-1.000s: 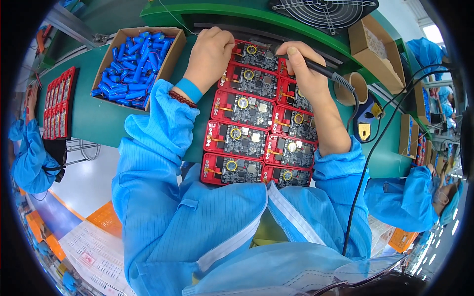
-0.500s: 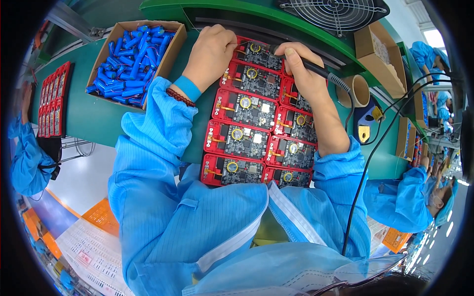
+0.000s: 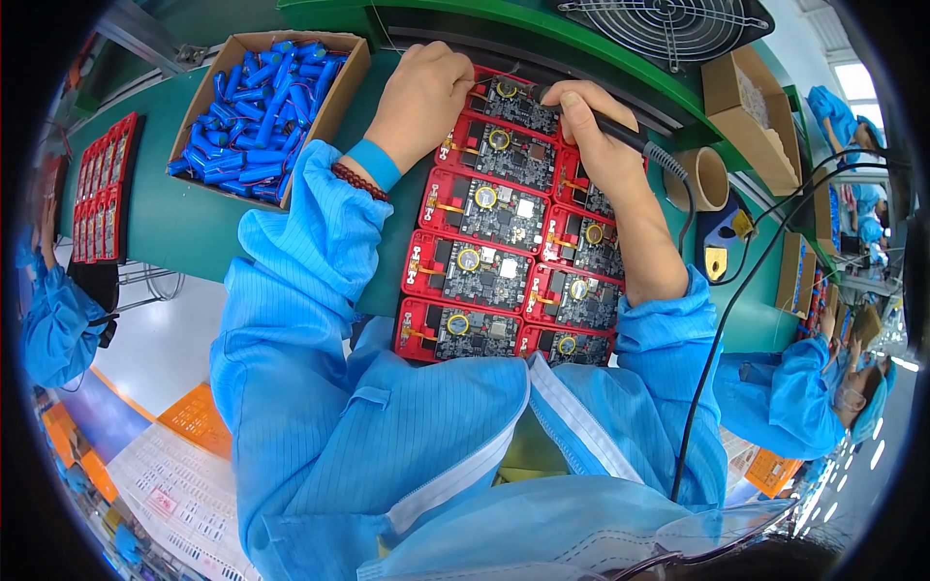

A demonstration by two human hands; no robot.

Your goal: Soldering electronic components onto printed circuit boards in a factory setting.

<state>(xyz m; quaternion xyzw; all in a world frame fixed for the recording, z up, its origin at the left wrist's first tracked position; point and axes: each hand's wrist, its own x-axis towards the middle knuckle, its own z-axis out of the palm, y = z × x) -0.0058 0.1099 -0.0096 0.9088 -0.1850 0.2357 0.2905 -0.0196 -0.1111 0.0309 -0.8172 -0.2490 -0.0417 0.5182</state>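
Observation:
My right hand (image 3: 601, 136) grips a soldering iron (image 3: 623, 133) by its black handle, the tip end pointing left over the farthest row of boards. My left hand (image 3: 423, 102) is closed in a pinch at the far left corner of the same row. A thin strand, which looks like solder wire (image 3: 377, 21), runs down to it from above; its end at the fingertips is hidden. Below both hands lie red trays (image 3: 415, 281) in two columns, each bearing a dark circuit board (image 3: 480, 279) with a round yellow-rimmed part. The iron's tip is hard to make out.
A cardboard box (image 3: 354, 87) of blue wired cylindrical cells stands left; more red trays (image 3: 105, 189) lie beyond. To the right are a cardboard tube (image 3: 712, 179), an iron stand with yellow sponge (image 3: 716, 261) and black cables (image 3: 741, 281). A fan (image 3: 668, 19) is at the back. Co-workers sit both sides.
My hands stay at the farthest row in almost the same pose, the right still gripping the iron. The whole view has shifted very slightly.

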